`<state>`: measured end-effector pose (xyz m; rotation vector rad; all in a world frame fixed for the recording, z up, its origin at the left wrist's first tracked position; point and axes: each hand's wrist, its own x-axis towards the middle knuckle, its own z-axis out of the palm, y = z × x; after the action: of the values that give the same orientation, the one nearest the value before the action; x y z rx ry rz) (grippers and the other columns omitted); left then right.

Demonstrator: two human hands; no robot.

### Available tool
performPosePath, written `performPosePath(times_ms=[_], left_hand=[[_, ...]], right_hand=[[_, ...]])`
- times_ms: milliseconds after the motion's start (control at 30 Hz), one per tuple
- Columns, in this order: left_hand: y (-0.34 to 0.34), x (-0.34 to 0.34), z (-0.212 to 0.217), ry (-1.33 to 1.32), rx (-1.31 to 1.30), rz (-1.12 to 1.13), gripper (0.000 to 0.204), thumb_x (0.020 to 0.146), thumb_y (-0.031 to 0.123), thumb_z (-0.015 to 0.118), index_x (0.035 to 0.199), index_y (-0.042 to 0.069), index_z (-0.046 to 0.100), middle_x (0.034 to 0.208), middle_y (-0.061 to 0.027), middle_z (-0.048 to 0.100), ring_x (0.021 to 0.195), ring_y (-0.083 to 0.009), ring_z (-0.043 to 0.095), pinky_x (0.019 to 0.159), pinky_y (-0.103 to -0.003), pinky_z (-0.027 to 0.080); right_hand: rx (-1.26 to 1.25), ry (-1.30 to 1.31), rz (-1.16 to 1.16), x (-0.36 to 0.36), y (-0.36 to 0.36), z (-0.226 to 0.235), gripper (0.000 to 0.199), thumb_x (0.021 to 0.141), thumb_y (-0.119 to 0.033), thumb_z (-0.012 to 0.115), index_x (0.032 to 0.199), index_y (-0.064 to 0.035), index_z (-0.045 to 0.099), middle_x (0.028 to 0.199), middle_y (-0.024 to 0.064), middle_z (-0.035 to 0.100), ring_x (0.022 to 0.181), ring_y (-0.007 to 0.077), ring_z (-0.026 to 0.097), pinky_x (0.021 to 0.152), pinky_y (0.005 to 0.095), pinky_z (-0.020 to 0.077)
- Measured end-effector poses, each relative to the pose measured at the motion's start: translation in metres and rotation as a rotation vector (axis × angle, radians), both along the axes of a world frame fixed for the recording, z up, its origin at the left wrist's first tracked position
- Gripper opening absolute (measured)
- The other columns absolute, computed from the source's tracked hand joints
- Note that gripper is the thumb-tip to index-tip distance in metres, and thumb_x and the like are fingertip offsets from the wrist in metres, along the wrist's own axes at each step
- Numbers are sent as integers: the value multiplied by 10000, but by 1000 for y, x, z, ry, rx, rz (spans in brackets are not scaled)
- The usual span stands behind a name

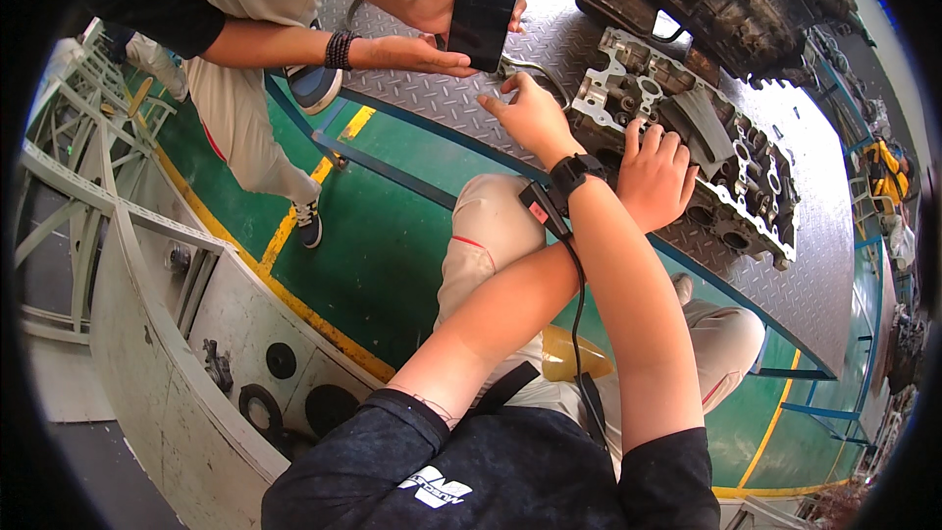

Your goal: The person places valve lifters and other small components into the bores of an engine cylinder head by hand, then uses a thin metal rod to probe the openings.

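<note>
My forearms cross, the right one above the left. My left hand (655,182) lies with fingers spread at the near edge of a metal engine cylinder head (741,221); it grips nothing. A flat grey piece (699,128) rests on the cylinder head beside those fingertips. Further left, my right hand (535,116), with a black watch (574,174) on its wrist, has thumb and index finger apart and appears empty. Near it is a curved metal piece (538,72), partly hidden. Just beyond, another person's hands (417,47) hold a dark-screened phone (485,15).
The cylinder head sits on a diamond-plate metal table (775,285) with a blue frame. A large dirty engine block (716,0) stands behind it. At left, a grey cabinet (186,402) holds black round parts (281,360). A black cable (579,334) hangs from my right wrist.
</note>
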<state>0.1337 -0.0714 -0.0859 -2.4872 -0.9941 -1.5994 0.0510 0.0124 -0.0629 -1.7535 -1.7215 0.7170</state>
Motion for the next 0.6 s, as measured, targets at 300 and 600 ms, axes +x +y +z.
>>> performPosePath(times_ms=[300, 600], left_hand=[[0, 0, 0, 4, -6, -3, 266, 915, 298, 632, 925, 34, 663, 1046, -132, 625, 1141, -348, 518, 1104, -569, 276], [0, 1, 0, -11, 5, -3, 263, 912, 295, 634, 920, 35, 669, 1042, -130, 627, 1139, -342, 521, 1107, -565, 275]], right_hand=[[-39, 15, 6, 1, 1, 0, 605, 843, -506, 757, 1216, -57, 598, 1146, 226, 713, 1112, 382, 680, 939, 456, 514], [49, -27, 5, 1, 4, -9, 604, 855, -507, 746, 1203, -29, 619, 983, 176, 718, 953, 326, 701, 855, 418, 528]])
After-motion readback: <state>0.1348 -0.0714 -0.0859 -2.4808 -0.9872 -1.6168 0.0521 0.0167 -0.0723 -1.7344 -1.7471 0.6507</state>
